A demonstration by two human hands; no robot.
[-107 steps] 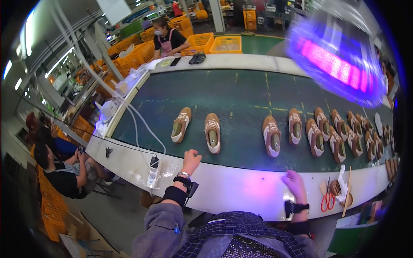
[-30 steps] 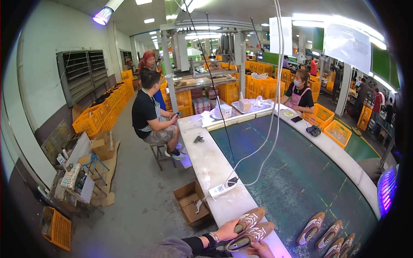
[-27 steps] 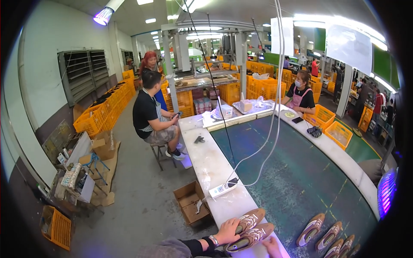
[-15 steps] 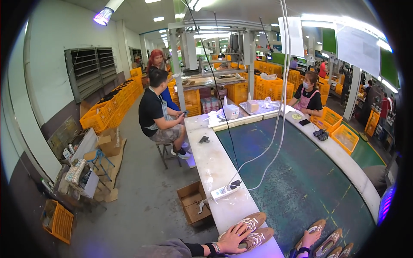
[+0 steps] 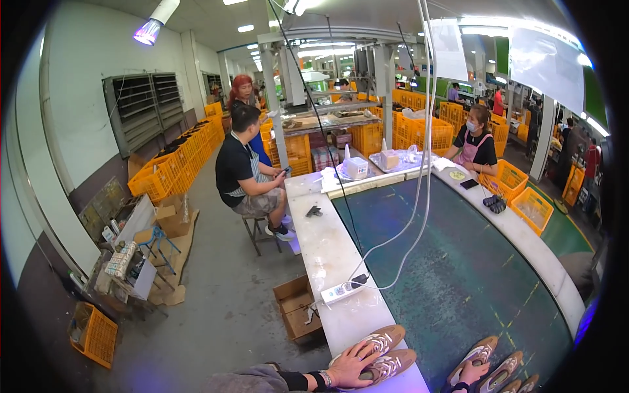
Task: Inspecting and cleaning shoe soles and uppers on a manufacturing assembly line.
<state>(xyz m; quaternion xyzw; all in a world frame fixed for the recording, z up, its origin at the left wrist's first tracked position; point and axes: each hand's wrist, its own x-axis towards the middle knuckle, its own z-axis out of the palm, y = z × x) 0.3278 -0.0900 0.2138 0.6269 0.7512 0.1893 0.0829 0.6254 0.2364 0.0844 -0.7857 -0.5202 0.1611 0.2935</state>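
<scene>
At the lower middle, a pair of brown sneakers (image 5: 390, 361) with white laces rests on the white ledge. My left hand (image 5: 351, 365) lies across both shoes, its fingers curled over their tops. On the green belt to the right is another brown sneaker (image 5: 483, 350). My right hand (image 5: 472, 374) grips this shoe around its opening; part of the hand is hidden by the picture's lower edge. Beside it, more brown sneakers (image 5: 503, 368) stand on the belt, some cut off by the dark rim.
A white power strip (image 5: 339, 290) with hanging cables lies on the ledge (image 5: 327, 252). Below stands an open cardboard box (image 5: 296, 302). One person (image 5: 239, 164) sits beyond the ledge with a phone; another (image 5: 477, 147) leans at the far right, near orange crates (image 5: 529, 208).
My right hand has shifted down and slightly left on its sneaker, toward the shoe's opening. My left hand stays on its pair. The whole view has shifted slightly.
</scene>
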